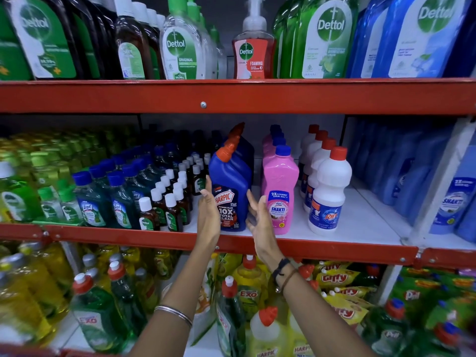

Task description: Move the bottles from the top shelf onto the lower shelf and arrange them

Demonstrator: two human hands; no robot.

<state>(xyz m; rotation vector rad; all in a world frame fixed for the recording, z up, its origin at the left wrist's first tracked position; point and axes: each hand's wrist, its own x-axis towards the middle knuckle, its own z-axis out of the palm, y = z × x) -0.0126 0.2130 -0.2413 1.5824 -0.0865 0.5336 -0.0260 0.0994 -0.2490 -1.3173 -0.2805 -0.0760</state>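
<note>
Harpic bottle (230,191) | between hands | pink Shakti bottle (279,191) just beside

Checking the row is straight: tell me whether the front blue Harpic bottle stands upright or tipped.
Upright. The Harpic bottle stands with its base flat on the white shelf, its label facing front, between the left hand and right hand.

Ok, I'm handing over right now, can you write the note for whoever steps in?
Left hand: open, on the left side of the front Harpic bottle.
Right hand: open, at its right side, beside the pink Shakti bottle.
Done: Harpic stands upright at the front of its row on the middle shelf.
Left: Dettol bottles on the top shelf not moved yet.
</note>
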